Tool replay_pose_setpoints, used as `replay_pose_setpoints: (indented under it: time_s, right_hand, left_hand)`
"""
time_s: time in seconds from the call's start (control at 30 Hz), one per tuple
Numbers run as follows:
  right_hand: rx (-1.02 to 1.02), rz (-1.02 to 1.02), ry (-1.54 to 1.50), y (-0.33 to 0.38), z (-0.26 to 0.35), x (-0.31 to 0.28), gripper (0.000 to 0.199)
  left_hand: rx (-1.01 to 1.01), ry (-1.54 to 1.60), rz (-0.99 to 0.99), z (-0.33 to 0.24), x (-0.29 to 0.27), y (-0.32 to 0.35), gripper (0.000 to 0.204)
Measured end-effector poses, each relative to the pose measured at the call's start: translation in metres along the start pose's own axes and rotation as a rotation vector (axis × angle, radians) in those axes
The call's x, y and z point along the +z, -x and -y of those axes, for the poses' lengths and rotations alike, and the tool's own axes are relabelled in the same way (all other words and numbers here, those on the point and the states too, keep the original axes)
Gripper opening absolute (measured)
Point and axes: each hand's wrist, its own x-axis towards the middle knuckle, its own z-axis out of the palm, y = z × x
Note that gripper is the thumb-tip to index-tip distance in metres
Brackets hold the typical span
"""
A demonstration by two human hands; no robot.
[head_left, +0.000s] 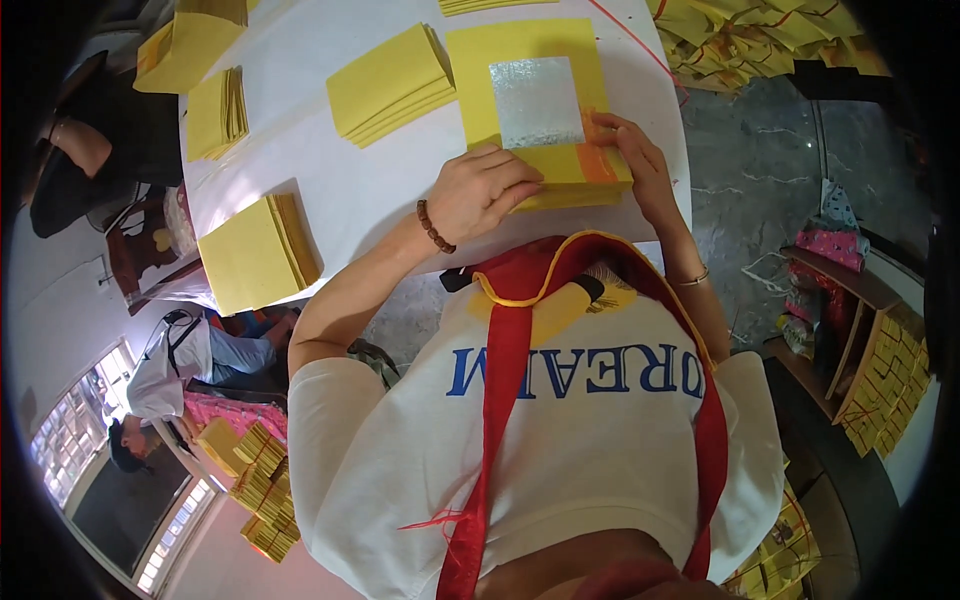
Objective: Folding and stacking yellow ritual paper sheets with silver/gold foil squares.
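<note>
A yellow joss paper sheet [465,75] with a silver foil square [537,100] and an orange mark lies on the white table, its near edge folded up over the foil's lower end. Under the fold, the edges of a thick stack of yellow paper [575,200] show. My left hand [485,190], a brown bead bracelet at its wrist, is closed at the fold's left end with its fingers curled. At the right end my right hand [640,165] grips the fold near the orange mark; its thumb is partly hidden.
On the white table [350,200] stand a fanned yellow paper pile [390,85] and a folded pile [258,255], with more at the far left. A red string [640,45] crosses the far right. Yellow bundles [770,40] lie beyond. A person [165,375] sits at the left.
</note>
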Motion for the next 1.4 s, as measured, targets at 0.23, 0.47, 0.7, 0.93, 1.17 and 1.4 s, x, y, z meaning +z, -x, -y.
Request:
replay_pose_setpoints:
  time_s: [0.23, 0.47, 0.7, 0.93, 1.17, 1.4]
  right_hand:
    - [0.005, 0.016, 0.036, -0.001, -0.004, -0.001, 0.039]
    - [0.007, -0.024, 0.089, -0.002, -0.006, 0.000, 0.036]
    - [0.005, -0.016, 0.070, -0.003, -0.004, 0.001, 0.036]
    - [0.039, -0.032, 0.064, -0.003, -0.006, 0.002, 0.039]
    - [-0.080, 0.049, -0.014, -0.004, -0.019, -0.009, 0.040]
    - [-0.094, 0.107, -0.019, -0.003, -0.015, -0.011, 0.035]
  left_hand:
    - [-0.353, 0.181, -0.013, -0.004, 0.000, -0.005, 0.012]
    - [-0.495, 0.325, 0.023, 0.007, 0.004, -0.006, 0.014]
    - [-0.547, 0.398, 0.067, 0.007, -0.002, -0.010, 0.014]
    - [-0.562, 0.434, 0.087, 0.012, -0.003, -0.010, 0.014]
    - [-0.607, 0.601, 0.000, 0.028, -0.001, -0.012, 0.018]
    - [-0.611, 0.639, 0.088, 0.018, -0.009, -0.011, 0.017]
